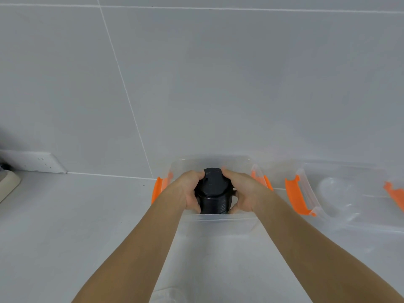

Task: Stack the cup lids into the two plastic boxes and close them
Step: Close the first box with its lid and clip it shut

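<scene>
Both forearms reach forward over a white counter (76, 215) that meets a grey tiled wall (218, 84). Left hand (189, 191) and right hand (242, 193) are clamped on opposite sides of a stack of black cup lids (214, 193), fingers curled round its top and thumbs low on its flanks. Stack stands roughly upright, top lid facing up. It sits inside the clear plastic box (218, 219); its lower end is hidden behind the box's near wall, so whether it rests on the box floor cannot be told. The box is open on top, with an orange latch (157, 189) on its left end and another orange latch (261, 178) on its right end, partly behind the right wrist. Just beside it to the right stands a second clear plastic box (349, 215), also open, with orange clips (297, 195) at its ends. Something clear and rounded (336, 189) lies inside it, too faint to identify. Far left: white wall socket (41, 164) just above the counter, and a beige object (8, 182) cut off by the frame edge.
</scene>
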### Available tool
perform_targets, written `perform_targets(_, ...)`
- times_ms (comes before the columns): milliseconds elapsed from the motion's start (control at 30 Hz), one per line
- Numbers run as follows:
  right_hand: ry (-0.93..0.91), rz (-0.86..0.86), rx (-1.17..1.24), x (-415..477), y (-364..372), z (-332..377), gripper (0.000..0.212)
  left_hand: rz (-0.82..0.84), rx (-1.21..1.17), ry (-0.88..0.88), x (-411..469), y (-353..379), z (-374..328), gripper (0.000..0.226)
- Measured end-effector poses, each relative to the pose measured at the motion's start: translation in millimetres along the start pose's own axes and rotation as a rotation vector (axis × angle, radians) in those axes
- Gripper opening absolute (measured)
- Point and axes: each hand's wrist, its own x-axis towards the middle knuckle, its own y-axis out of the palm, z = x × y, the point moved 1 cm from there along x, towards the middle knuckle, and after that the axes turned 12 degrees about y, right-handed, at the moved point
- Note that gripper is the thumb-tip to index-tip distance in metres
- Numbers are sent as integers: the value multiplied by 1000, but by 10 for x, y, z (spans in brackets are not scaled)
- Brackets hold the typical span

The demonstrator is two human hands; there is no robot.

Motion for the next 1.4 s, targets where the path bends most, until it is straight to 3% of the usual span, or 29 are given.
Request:
perform_targets(533,-2,-52,-51,25,34,8,26,-35,85,-10,6,14,1,34)
perform_targets(700,-16,-65,-105,58,43,-2,33,-41,128,-3,4,16,3,30)
perform_targets(1200,-51,-123,-185,42,30,8,28,-107,184,80,-2,14,-16,21)
perform_targets(1300,-61,-171,-230,21,11,29,48,-113,235,140,11,-12,-38,42)
perform_targets(1400,-75,-176,-229,-48,2,86,63,-97,276,187,-51,-59,-120,46)
